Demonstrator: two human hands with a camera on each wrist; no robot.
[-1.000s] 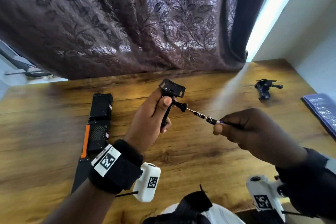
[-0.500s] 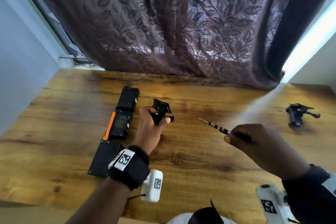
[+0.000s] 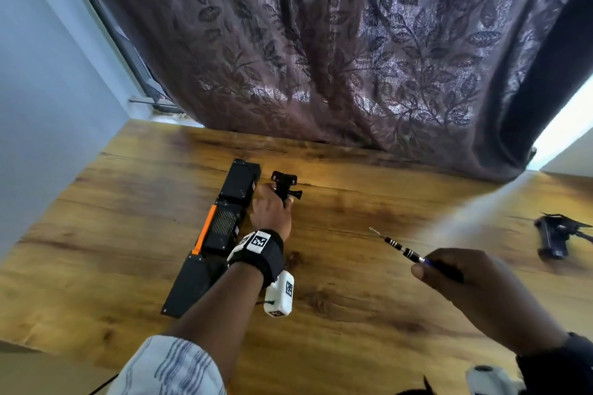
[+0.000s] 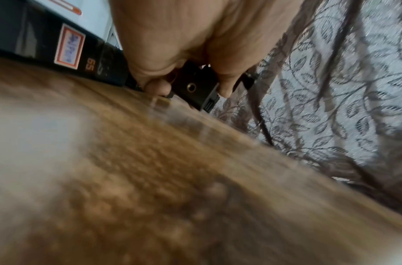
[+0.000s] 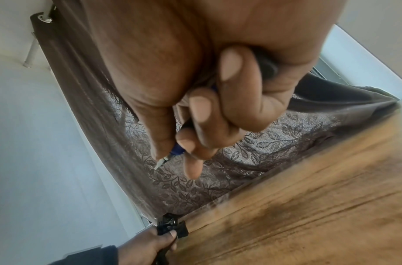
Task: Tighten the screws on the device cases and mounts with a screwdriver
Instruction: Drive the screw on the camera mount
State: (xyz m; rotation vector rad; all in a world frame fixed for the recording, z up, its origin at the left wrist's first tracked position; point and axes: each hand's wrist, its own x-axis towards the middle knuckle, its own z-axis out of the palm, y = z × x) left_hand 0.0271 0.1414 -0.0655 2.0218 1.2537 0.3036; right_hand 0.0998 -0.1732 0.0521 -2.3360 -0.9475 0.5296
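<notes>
The left hand (image 3: 271,212) has its thumb and fingers curled round a small black mount (image 3: 285,184), now low at the table (image 3: 353,298) in the frame's upper middle, just beside the long black cases (image 3: 224,221). A second ago that mount was raised at mid-frame with the screwdriver's tip at its thumbscrew; the two are now well apart. In the left wrist view the mount's base seems to touch the wood, though blur makes that uncertain. The right hand (image 3: 475,292), lower right, grips the screwdriver (image 3: 398,247) by its handle, the bit aimed up-left in open air. Likely this mount's screw is finished and it is being set down. A second mount (image 3: 555,239) lies at the right edge.
</notes>
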